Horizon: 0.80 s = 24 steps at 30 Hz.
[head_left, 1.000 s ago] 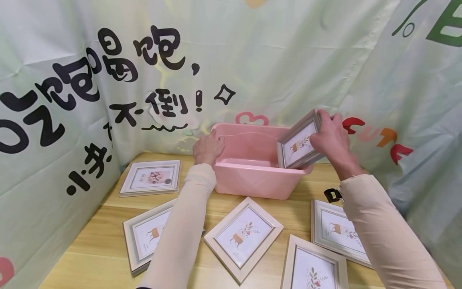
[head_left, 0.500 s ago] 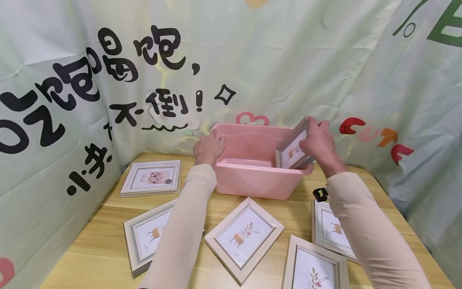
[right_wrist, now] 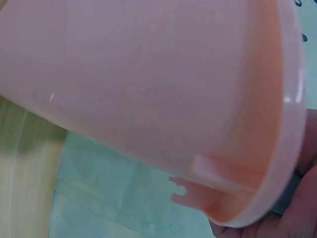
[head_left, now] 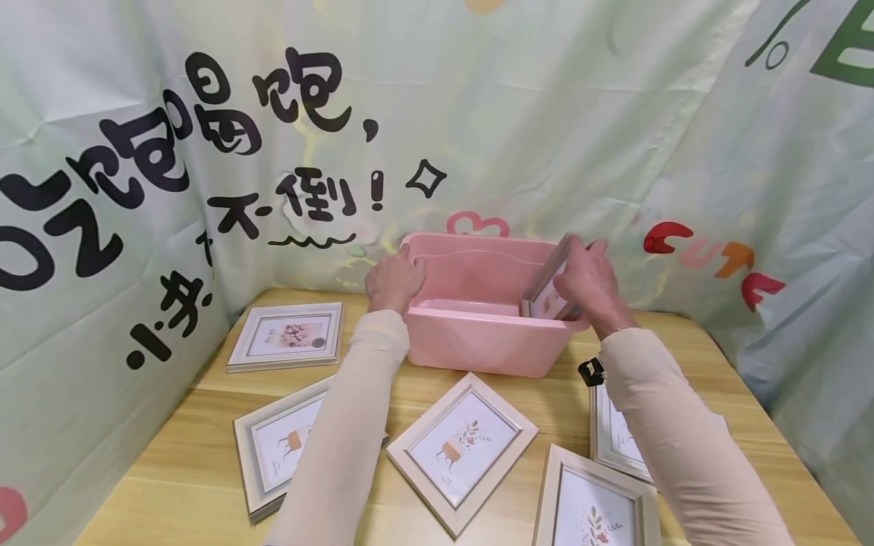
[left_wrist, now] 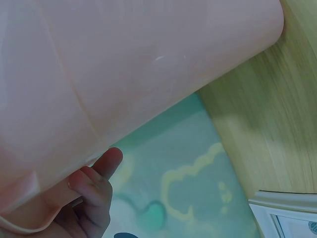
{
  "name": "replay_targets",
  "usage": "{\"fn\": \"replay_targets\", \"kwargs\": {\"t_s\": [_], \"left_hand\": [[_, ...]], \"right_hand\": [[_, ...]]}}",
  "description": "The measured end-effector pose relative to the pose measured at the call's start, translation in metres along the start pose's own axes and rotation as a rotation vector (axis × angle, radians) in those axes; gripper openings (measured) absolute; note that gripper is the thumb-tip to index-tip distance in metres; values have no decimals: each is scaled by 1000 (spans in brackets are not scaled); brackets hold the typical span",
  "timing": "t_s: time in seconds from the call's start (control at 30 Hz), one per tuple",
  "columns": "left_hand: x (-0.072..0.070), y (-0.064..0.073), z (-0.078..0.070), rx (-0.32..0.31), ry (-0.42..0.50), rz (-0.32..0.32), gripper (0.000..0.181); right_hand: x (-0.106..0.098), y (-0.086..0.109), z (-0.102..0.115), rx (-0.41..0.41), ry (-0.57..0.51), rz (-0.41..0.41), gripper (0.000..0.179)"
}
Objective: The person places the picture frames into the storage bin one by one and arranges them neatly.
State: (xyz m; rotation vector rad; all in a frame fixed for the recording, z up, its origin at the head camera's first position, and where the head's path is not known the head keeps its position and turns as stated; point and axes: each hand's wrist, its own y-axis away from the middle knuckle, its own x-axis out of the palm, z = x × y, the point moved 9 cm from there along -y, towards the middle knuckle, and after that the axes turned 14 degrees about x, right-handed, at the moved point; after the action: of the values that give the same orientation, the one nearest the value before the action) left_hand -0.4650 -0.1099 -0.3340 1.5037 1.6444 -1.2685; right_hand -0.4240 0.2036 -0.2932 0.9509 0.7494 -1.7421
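A pink plastic bin [head_left: 478, 345] stands at the back of the wooden table. My left hand [head_left: 396, 282] grips its left end; the left wrist view shows the fingers [left_wrist: 96, 191] curled under the rim. At the bin's right end, my right hand [head_left: 589, 282] holds a picture frame [head_left: 546, 296] by its upper right edge. This frame leans inside the bin, its lower part hidden by the front wall. In the right wrist view the right hand [right_wrist: 297, 213] is partly visible beyond the bin's rim [right_wrist: 293, 99], and the picture frame is out of sight.
A stack of frames [head_left: 287, 337] lies left of the bin. Nearer are more frames: one partly under my left arm [head_left: 276, 447], a tilted one [head_left: 460, 455] in the middle, another [head_left: 594, 500] at front right, and some [head_left: 614, 432] under my right arm. A printed curtain [head_left: 519, 114] hangs behind.
My right hand has moved left and down, lowering the picture frame deeper into the bin's right end. My left hand has stayed on the rim.
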Motion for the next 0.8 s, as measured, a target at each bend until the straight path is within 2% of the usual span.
{"fn": "replay_targets", "kwargs": {"t_s": [0.37,0.63,0.8], "left_hand": [[1,0,-5,8,5,1,59],[2,0,-1,0,-2,16,59],[1,0,-1,-9,-2,21,58]], "right_hand": [[6,-1,-4,-2,-19,11,69],[10,-3,1,-26,101,51,62],[11,-5,1,-10,108,73,65]]}}
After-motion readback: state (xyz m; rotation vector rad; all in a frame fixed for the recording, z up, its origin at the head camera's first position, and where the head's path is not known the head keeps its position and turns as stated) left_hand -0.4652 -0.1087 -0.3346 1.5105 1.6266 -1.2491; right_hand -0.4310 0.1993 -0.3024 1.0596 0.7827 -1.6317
